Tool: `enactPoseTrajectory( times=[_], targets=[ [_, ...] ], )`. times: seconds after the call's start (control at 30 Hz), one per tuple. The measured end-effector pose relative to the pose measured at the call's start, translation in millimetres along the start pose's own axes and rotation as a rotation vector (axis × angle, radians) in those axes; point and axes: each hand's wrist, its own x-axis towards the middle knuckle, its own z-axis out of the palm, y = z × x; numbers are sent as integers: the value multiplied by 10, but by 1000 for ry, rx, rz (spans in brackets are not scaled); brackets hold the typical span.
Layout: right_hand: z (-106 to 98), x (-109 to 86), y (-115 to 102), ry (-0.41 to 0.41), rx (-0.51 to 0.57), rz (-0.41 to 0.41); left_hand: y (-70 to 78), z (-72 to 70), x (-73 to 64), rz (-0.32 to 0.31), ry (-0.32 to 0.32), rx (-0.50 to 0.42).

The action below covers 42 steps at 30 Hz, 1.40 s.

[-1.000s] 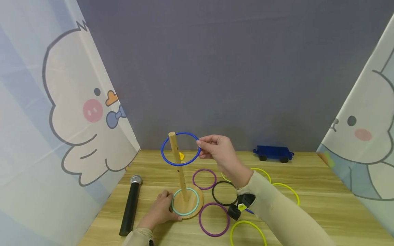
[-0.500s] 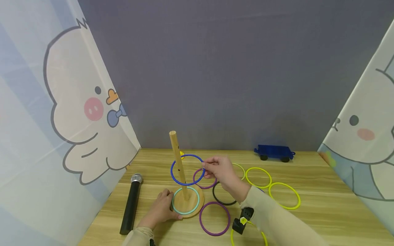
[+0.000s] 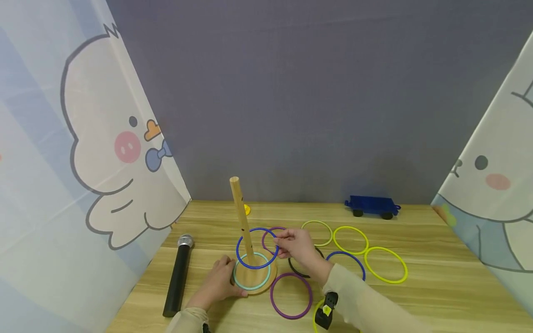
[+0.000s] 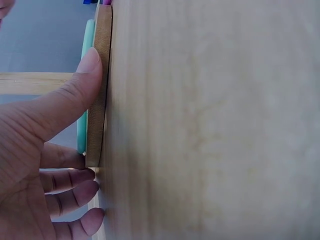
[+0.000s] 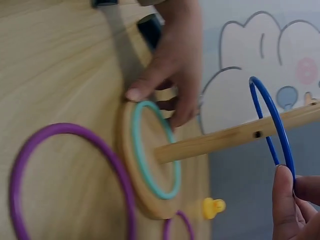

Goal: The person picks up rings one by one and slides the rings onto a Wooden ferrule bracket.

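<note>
A blue plastic ring (image 5: pixel 283 132) is pinched between the thumb and fingers of my right hand (image 3: pixel 300 249). It hangs around the upright wooden post (image 3: pixel 240 203), partway down. On the round wooden base (image 4: pixel 100 125) of this ring-toss stand lies a turquoise ring (image 5: pixel 137 142), encircling the post's foot. My left hand (image 3: pixel 218 283) grips the near left edge of the base, the thumb pressed on its rim (image 4: pixel 92 62) and the other fingers along the far side. In the right wrist view, the blue ring stays clear of the base.
Right of the stand lie purple rings (image 3: pixel 291 317), a black ring (image 3: pixel 300 274), another blue ring (image 3: pixel 360 264) and several yellow ones (image 3: pixel 387 281). A microphone (image 3: pixel 177 282) lies at left. A blue toy wagon (image 3: pixel 371 205) and a small yellow toy (image 5: pixel 213 208) sit farther back.
My right hand has lowered the blue ring along the post, from around its upper end to just above the base. The left hand has stayed at the base.
</note>
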Motion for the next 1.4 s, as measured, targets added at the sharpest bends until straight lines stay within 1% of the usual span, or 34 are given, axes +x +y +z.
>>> enactPoseTrajectory(
  times=[0.23, 0.47, 0.67, 0.77, 0.9, 1.1, 1.27, 1.4],
  targets=[
    [67, 5, 292, -15, -13, 18, -11, 1, 8, -10, -2, -12],
    [173, -11, 545, 6, -22, 48, -4, 8, 4, -32, -8, -6],
    [244, 22, 696, 20, -22, 48, 5, 12, 6, -29, -6, 5],
    [265, 26, 737, 20, -22, 51, 12, 12, 8, -34, -12, 9],
    [284, 29, 776, 21, -42, 33, 18, 9, 15, -42, -18, 9],
    [277, 45, 822, 56, -165, -24, 33, 4, 11, -46, -28, -5],
    [184, 19, 799, 55, -235, -62, 30, 9, 9, -41, -30, -4],
    [62, -60, 739, 36, -254, -91, 20, 9, 10, -38, -28, 10]
  ],
)
